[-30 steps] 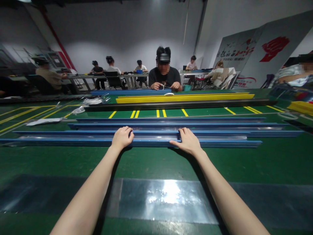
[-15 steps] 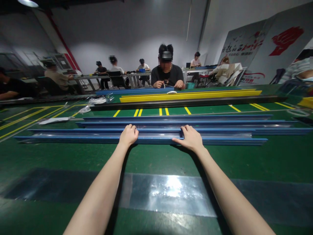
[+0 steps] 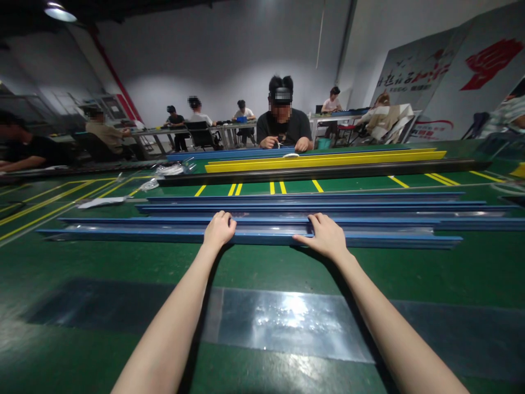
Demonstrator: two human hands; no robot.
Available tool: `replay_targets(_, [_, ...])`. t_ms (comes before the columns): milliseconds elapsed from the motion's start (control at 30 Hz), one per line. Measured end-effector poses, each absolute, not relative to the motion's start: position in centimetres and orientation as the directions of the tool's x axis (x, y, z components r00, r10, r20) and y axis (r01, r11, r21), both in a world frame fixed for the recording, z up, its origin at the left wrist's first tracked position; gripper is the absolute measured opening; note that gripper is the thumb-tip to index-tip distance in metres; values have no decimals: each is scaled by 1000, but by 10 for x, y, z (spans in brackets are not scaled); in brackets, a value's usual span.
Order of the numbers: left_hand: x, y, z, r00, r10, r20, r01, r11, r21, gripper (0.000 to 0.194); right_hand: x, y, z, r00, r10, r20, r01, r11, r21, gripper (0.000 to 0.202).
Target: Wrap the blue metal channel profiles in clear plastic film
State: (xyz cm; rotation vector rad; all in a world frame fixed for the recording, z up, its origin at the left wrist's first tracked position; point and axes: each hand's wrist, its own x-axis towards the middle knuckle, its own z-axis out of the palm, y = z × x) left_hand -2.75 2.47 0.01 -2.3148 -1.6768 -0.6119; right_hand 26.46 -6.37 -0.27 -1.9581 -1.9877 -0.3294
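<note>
Crosswise, the nearest blue rail (image 3: 264,239) lies under the left grip (image 3: 220,229) and right grip (image 3: 326,235), both clasping it.

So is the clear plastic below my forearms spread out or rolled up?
Spread out: the clear plastic lies flat on the green table, a wide, shiny strip with long edges showing.

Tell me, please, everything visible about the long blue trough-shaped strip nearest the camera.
The long blue trough-shaped strip looks like plastic, with two straight raised edges and a shiny floor between. It lies open side up across the green table, in front of similar blue strips. The left hand and right hand grasp its edges.
</note>
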Motion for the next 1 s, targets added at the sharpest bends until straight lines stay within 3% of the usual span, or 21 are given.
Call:
replay_targets(200, [-31,26,4,306,865,398,930,-362,71,23,265,-64,-1,-47,919,391,997,66,-35,78])
replay_targets(333, [-30,28,12,339,881,330,919,-385,86,28,276,-56,6,-146,938,314,988,156,-6,73])
replay_targets(500, [-3,42,30,420,846,329,902,-428,-51,34,299,-32,23,-212,956,202,953,248,-174,49])
replay_targets(700, [47,74,38,542,781,309,833,-548,-74,31,307,10,31,-185,927,326,971,223,-82,31])
replay_targets(833, [67,95,35,591,781,204,804,-592,-63,42,309,41,25,-203,929,309,970,234,-67,35])
replay_targets(1000, [75,118,34,638,770,22,770,-638,12,62,316,71,15,-199,966,166,965,223,-141,55])
